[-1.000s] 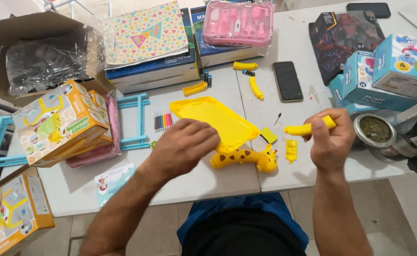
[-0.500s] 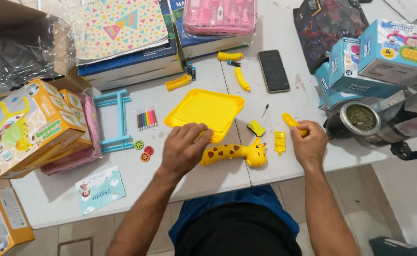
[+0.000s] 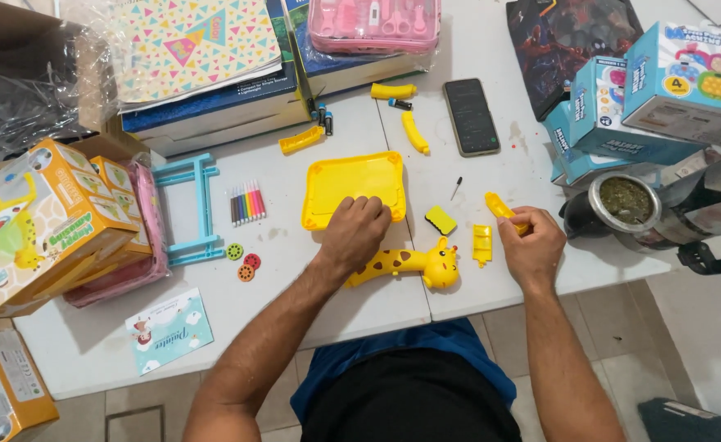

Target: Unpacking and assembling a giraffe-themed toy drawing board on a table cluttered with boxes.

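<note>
Yellow tray (image 3: 352,184) edge hidden under curled left hand (image 3: 354,233); right hand (image 3: 531,245) pinches half-hidden yellow piece (image 3: 498,205).

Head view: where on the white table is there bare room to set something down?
Bare table lies between the coloured discs, the card and the left hand. A smaller patch sits between the phone and the blue boxes. It is crowded around the yellow tray, the giraffe toy and the right hand.
</note>
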